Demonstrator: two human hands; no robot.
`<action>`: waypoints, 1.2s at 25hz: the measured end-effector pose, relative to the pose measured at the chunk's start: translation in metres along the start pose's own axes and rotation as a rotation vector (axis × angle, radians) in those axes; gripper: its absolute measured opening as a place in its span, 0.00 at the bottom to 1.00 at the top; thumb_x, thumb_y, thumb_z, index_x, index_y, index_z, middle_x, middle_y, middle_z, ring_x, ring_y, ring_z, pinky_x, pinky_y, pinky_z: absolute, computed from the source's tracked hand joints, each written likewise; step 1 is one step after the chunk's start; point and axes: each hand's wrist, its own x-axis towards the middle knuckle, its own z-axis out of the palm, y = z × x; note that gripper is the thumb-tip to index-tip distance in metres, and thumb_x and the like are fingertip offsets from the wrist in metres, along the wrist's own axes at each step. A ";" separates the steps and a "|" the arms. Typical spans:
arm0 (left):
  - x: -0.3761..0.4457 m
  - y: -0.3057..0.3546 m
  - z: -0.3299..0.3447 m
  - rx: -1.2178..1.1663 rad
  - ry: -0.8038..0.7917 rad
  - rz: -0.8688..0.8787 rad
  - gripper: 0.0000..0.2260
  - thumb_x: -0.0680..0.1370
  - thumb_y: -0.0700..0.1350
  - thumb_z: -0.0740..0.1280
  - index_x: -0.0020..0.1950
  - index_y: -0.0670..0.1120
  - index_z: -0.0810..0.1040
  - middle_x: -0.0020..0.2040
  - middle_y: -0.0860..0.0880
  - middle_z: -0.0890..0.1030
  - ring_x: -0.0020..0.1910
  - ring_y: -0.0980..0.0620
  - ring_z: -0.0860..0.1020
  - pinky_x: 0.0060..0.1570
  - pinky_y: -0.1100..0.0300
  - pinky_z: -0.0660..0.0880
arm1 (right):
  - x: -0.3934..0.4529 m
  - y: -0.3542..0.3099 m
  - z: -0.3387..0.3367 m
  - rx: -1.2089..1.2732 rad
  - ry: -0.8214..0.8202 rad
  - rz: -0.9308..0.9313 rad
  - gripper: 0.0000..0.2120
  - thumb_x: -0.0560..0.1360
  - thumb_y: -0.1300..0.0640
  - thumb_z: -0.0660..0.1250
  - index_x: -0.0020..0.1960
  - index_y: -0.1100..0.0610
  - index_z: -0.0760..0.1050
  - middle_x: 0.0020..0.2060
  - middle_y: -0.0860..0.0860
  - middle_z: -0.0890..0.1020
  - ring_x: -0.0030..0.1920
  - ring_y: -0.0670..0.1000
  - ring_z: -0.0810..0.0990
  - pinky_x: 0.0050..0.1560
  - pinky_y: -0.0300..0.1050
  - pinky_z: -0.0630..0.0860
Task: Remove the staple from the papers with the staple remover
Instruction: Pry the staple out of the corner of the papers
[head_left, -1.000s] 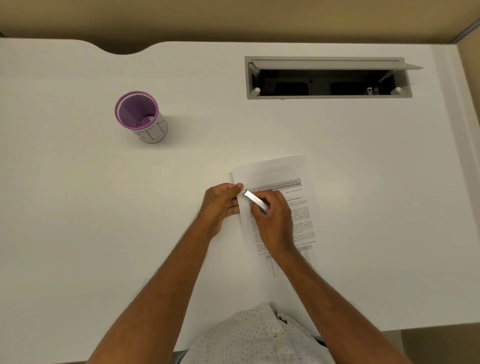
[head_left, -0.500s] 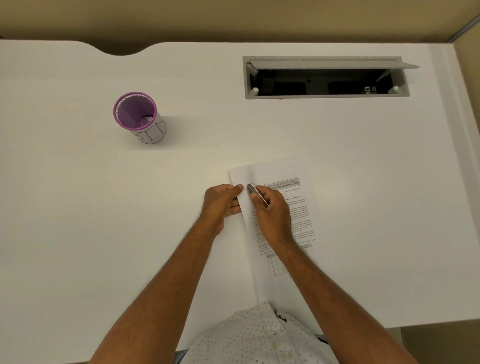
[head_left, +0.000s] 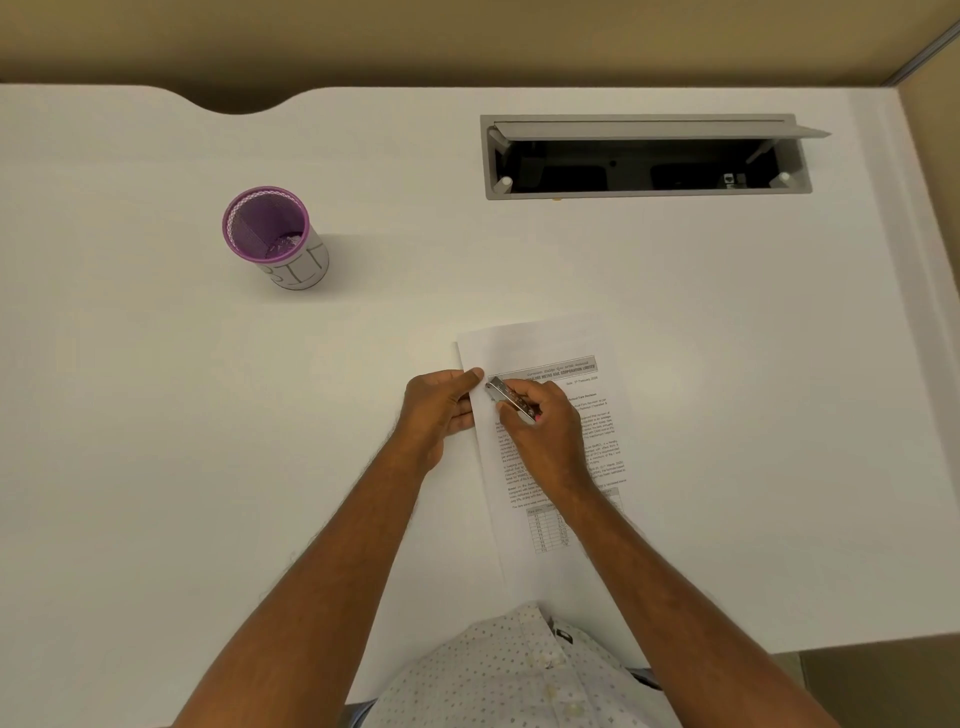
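The printed papers lie on the white desk in front of me, slightly turned. My left hand pinches their left edge near the top corner, thumb on top of the sheet. My right hand grips the metal staple remover, its tip pointing at the upper left part of the page close to my left thumb. The staple itself is too small to make out.
A purple mesh pen cup stands at the back left of the desk. An open grey cable hatch is set into the desk at the back right. The desk's front edge is by my body.
The staple remover has shifted a little in my right hand, its tip staying by the top left of the page. My left hand keeps its hold on the paper edge.
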 end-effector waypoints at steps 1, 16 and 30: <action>0.000 0.000 0.000 0.004 -0.003 -0.003 0.09 0.78 0.45 0.74 0.52 0.39 0.85 0.46 0.41 0.89 0.43 0.45 0.88 0.46 0.52 0.86 | 0.000 0.000 0.000 -0.006 -0.002 -0.005 0.14 0.77 0.56 0.73 0.63 0.48 0.82 0.49 0.45 0.81 0.49 0.44 0.81 0.49 0.41 0.80; 0.002 0.003 0.000 -0.006 0.005 -0.043 0.08 0.78 0.44 0.74 0.51 0.40 0.85 0.46 0.43 0.89 0.43 0.46 0.89 0.37 0.56 0.84 | 0.006 -0.008 0.006 -0.028 0.002 0.069 0.10 0.80 0.47 0.69 0.61 0.45 0.81 0.51 0.41 0.80 0.52 0.42 0.79 0.47 0.42 0.76; -0.002 0.001 0.010 -0.027 0.104 0.007 0.05 0.79 0.42 0.73 0.46 0.41 0.84 0.39 0.46 0.89 0.37 0.48 0.88 0.31 0.60 0.82 | 0.006 -0.015 0.015 -0.196 0.073 0.059 0.07 0.81 0.52 0.68 0.58 0.51 0.81 0.48 0.47 0.78 0.49 0.49 0.79 0.47 0.47 0.78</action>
